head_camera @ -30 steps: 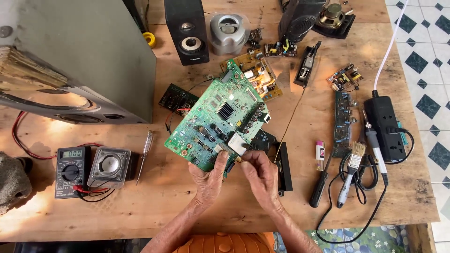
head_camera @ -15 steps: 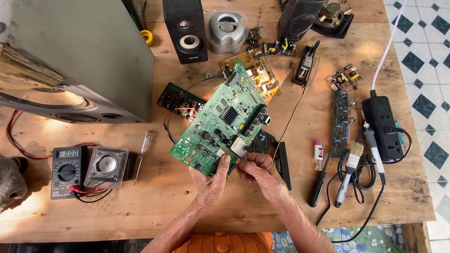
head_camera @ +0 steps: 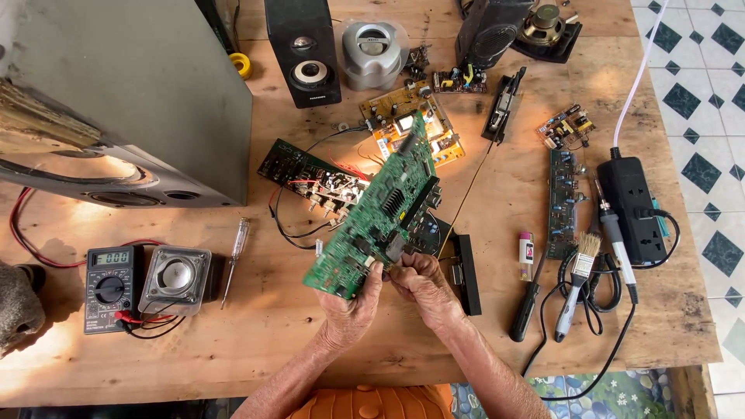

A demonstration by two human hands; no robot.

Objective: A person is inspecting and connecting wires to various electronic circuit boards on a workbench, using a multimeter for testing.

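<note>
Both of my hands hold a large green circuit board (head_camera: 380,209), tilted up on edge above the middle of the wooden table (head_camera: 256,341). My left hand (head_camera: 351,306) grips its lower corner from below. My right hand (head_camera: 423,285) pinches the lower edge beside it, fingers close to a small grey part on the board. Under the board lie a black panel board with knobs and red wires (head_camera: 310,177) and a dark board (head_camera: 431,233).
A large grey speaker cabinet (head_camera: 132,101) fills the left. A multimeter (head_camera: 112,283), small speaker (head_camera: 177,278) and screwdriver (head_camera: 235,252) lie front left. At the right are a brush (head_camera: 580,275), soldering iron (head_camera: 617,244), power strip (head_camera: 632,206) and cables. Speakers and boards line the back.
The green board has been tilted up more steeply onto its edge, showing the boards beneath. Both hands keep their grip at its lower end.
</note>
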